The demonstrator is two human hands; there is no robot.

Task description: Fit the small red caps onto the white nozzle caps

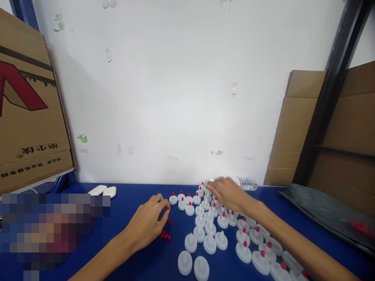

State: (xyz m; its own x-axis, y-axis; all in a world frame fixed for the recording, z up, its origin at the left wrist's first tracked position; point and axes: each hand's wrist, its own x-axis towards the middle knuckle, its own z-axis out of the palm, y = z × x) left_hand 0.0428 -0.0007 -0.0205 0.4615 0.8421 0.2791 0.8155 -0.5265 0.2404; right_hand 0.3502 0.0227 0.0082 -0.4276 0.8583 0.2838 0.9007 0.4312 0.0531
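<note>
Several white plastic caps [209, 230] stand spread on a blue table [134, 203], many topped with a small red tip. My left hand [148, 224] rests curled on the table, its fingertips pinched on a small red tip [166, 208]. A few loose red tips [165, 235] lie just under that hand. My right hand [227, 194] reaches over the far caps, fingers bent down onto a white cap [208, 192] at the back of the group.
A white wall rises behind the table. A printed cardboard box [29, 117] leans at the left, flat cardboard [295, 128] and a black post [331, 89] at the right. Black plastic sheet [325, 210] lies at the right. Two white objects [103, 191] lie at back left.
</note>
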